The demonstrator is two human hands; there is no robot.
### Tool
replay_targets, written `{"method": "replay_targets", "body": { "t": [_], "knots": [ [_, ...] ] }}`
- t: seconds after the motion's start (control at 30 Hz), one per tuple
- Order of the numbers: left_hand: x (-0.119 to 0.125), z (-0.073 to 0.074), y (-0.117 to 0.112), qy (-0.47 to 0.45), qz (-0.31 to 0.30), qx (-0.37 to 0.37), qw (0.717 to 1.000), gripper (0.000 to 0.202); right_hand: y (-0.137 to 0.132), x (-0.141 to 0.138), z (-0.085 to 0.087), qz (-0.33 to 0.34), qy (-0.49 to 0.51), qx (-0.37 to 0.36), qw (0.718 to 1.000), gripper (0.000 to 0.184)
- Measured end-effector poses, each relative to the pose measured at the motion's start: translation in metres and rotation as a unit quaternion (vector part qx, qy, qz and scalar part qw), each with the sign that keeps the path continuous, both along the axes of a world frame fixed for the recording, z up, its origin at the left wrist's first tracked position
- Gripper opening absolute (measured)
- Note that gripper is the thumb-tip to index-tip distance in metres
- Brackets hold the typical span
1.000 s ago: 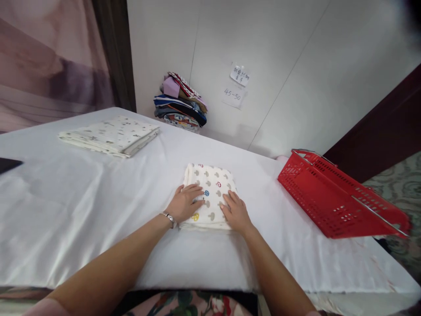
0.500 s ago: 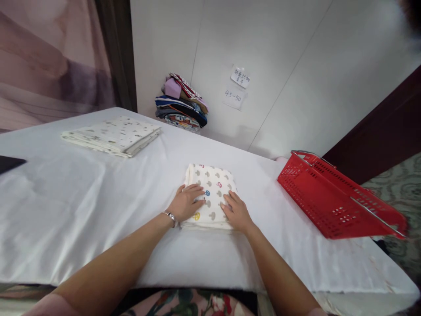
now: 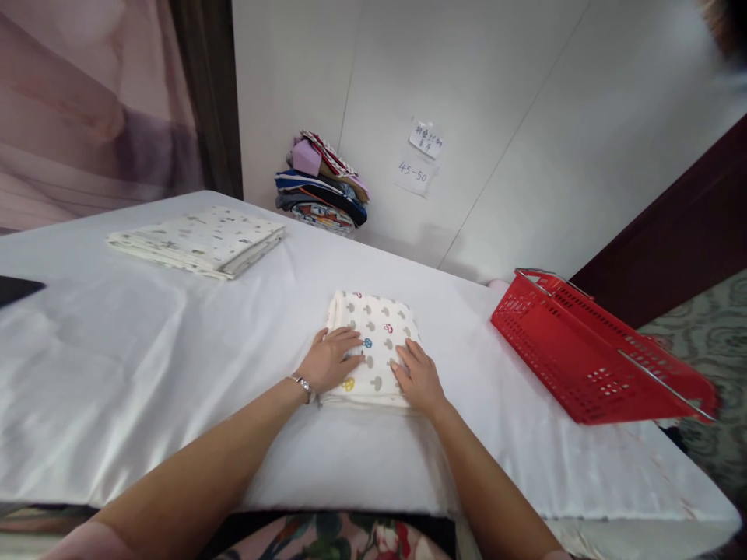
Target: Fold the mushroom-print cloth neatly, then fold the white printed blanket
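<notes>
A folded white cloth [image 3: 378, 319] printed with grey, red, blue and yellow mushrooms lies near the front of the white-covered table [image 3: 198, 365]. On its left side rests my left hand [image 3: 330, 359], palm down with the fingers stretched out over the print; a bracelet circles that wrist. My right hand [image 3: 419, 377] lies flat on the right side, fingers spread. Neither hand grips the fabric. Both palms hide parts of the cloth's side edges.
Further back on the left lies another folded patterned cloth [image 3: 204, 237]. A stack of folded textiles [image 3: 324, 183] stands by the wall. To the right sits a red plastic basket [image 3: 595, 354]. A dark flat object [image 3: 19, 289] is at the left edge. Paper notes [image 3: 415, 173] hang on the wall.
</notes>
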State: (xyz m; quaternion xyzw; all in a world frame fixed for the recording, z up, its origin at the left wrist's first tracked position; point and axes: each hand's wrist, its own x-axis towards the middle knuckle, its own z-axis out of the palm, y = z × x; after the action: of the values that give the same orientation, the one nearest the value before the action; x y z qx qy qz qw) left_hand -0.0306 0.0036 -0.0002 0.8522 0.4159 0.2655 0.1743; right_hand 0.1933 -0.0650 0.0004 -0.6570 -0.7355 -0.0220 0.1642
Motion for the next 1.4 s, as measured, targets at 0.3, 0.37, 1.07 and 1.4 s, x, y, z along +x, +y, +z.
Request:
{"method": "replay_targets", "body": {
  "t": [0.3, 0.37, 1.07, 1.4],
  "knots": [
    [0.000, 0.001, -0.001, 0.003, 0.002, -0.004, 1.000, 0.033, -0.002, -0.001, 0.001, 0.004, 0.006, 0.030, 1.000, 0.036],
    [0.000, 0.001, 0.000, 0.002, 0.000, -0.003, 1.000, 0.033, -0.002, -0.001, 0.001, 0.004, 0.006, 0.036, 0.999, 0.036],
    [0.001, 0.003, -0.002, 0.009, 0.016, -0.022, 1.000, 0.032, 0.009, 0.002, 0.021, 0.016, 0.010, -0.156, 0.988, 0.050],
    [0.001, 0.003, -0.004, 0.006, 0.011, -0.016, 1.000, 0.031, 0.032, 0.008, 0.009, -0.014, 0.075, -0.177, 0.981, 0.056]
  ]
}}
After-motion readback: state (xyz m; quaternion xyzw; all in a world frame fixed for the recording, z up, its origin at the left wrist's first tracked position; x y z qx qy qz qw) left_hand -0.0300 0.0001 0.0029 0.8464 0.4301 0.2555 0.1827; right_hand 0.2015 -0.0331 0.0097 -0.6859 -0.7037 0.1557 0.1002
